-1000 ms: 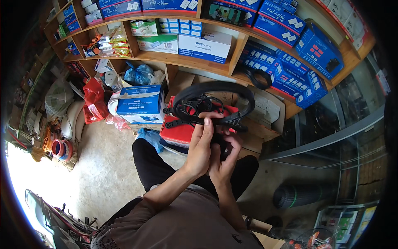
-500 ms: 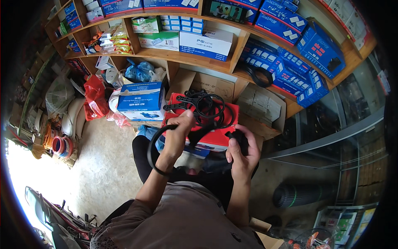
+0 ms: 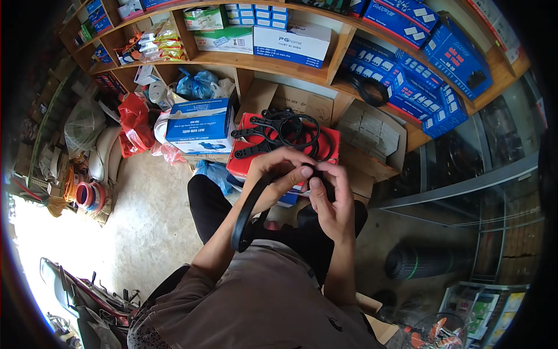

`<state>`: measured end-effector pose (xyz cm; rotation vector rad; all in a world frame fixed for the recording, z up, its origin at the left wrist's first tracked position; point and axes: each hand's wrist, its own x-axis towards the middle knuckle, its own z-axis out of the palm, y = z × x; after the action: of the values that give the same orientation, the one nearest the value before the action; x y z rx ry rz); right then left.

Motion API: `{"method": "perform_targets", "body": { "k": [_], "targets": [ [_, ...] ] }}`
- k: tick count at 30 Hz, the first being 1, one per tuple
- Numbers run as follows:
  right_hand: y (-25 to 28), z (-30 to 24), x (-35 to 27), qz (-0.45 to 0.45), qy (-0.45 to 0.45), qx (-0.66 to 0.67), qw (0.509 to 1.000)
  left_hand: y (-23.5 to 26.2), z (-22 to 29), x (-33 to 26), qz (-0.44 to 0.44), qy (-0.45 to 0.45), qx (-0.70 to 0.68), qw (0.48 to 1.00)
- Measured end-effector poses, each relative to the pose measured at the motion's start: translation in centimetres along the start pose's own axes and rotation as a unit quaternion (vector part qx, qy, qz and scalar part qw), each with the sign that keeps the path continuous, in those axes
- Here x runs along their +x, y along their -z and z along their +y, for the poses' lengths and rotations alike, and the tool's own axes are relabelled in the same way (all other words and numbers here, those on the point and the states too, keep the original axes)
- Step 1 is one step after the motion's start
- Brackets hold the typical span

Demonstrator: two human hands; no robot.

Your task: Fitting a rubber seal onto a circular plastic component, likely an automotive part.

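Note:
Both hands meet over the near side of a red box (image 3: 334, 139). A black band bent into a loop (image 3: 247, 215) hangs along my left forearm, its upper part running into my left hand (image 3: 278, 180). My left hand is closed on it, thumb and fingertips pinching a black end piece. My right hand (image 3: 330, 206) pinches the same piece from the other side; the fingers hide most of it. Several black rings with perforated handles (image 3: 293, 129) lie in a pile on the red box, just beyond my fingertips.
A blue and white carton (image 3: 197, 125) stands left of the red box. Behind rise wooden shelves (image 3: 226, 58) of boxed goods. A red plastic bag (image 3: 136, 125) is at the left, a glass cabinet (image 3: 465, 186) at the right. A dark roll (image 3: 427, 262) lies on the floor at right.
My hands have come together from apart, the left moving right to meet the right one at the black end piece. The loop has swung lower along my left forearm.

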<state>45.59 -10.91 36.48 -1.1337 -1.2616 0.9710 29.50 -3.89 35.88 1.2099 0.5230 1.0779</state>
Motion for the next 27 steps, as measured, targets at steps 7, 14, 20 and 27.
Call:
{"method": "perform_targets", "body": {
  "k": [7,14,20,27],
  "targets": [
    [-0.1,0.1,0.1,0.078,0.178,-0.199,0.961,-0.4,0.4,-0.7,0.016,0.059,-0.053,0.997],
    [-0.5,1.0,-0.5,0.124,0.047,-0.067,0.989,-0.4,0.2,-0.2,0.017,0.075,0.005,0.997],
    [-0.5,1.2,-0.4,0.092,0.009,0.081,0.992,-0.3,-0.3,-0.2,0.038,0.057,0.095,0.993],
    [0.0,2.2,-0.5,0.134,0.01,-0.027,0.991,-0.6,-0.2,-0.3,-0.018,0.077,0.103,0.992]
  ]
}}
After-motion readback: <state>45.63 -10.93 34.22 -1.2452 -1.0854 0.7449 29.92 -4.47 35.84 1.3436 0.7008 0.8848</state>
